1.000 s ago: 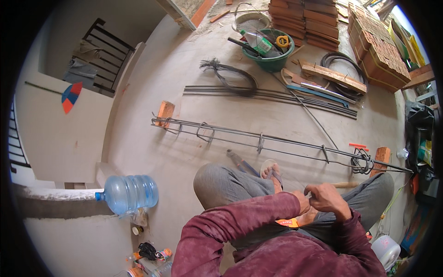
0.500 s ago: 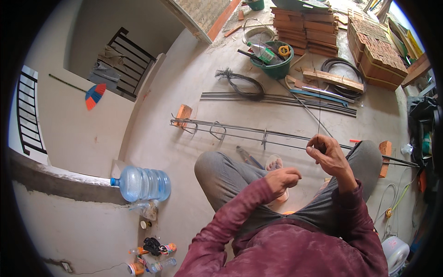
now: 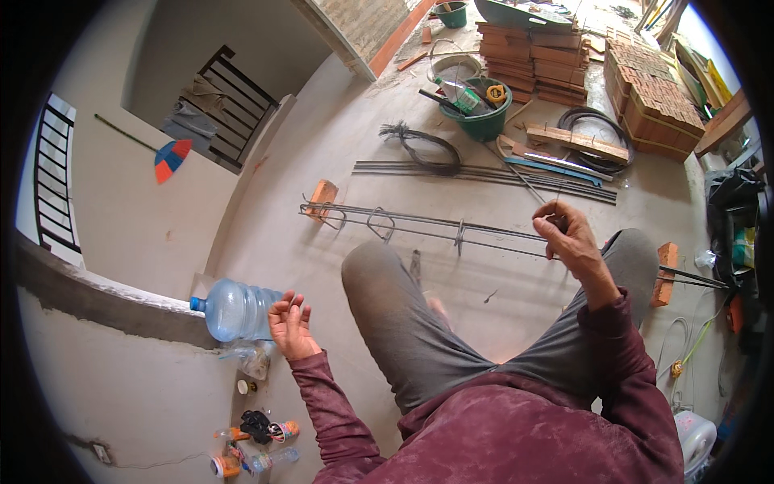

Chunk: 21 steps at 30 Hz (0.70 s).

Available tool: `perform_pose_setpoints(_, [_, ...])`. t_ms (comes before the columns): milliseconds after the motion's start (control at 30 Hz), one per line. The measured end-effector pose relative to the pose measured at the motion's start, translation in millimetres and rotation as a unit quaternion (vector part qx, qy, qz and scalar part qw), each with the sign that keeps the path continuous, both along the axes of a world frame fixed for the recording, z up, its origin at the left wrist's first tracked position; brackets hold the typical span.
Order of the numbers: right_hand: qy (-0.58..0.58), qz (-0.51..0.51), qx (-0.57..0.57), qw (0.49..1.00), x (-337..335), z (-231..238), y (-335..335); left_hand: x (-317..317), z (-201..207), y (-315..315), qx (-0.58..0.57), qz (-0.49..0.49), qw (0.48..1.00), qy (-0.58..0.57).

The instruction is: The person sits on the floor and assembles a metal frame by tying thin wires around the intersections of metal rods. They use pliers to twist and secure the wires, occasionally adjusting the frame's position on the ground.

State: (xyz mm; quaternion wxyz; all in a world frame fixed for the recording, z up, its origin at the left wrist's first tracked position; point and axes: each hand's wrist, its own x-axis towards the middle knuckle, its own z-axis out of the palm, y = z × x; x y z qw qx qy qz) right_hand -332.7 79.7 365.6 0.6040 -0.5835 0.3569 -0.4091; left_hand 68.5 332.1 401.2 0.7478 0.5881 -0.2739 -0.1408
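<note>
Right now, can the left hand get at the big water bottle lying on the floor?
Probably yes. The left hand is open and empty, raised right beside the water bottle, and nothing lies between them. The knee sits on the other side of the hand, out of the way.

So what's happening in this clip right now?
A person sits on a concrete floor at a building site, knees up. The right hand is raised over a long rebar cage that rests on bricks, its fingers pinching what looks like a thin wire. The left hand is open and empty, held out to the side near a large blue water bottle. More rods, a green tub of tools and stacked bricks lie beyond.
</note>
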Motion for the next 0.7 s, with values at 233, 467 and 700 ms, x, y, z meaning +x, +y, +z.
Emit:
perform_pose_setpoints(233, [0.07,-0.019,-0.03,0.997,18.9,-24.8,11.8,-0.1,-55.8,-21.7,0.072,-0.092,0.993,0.032])
perform_pose_setpoints(467, [0.18,0.055,-0.215,0.958,94.2,23.5,32.2,12.5,-49.7,-15.2,0.064,-0.063,0.994,-0.059])
perform_pose_setpoints(700, [0.253,0.268,-0.506,0.78,234.7,111.8,18.4,2.4,57.9,-127.6,-0.06,-0.358,0.929,-0.08])
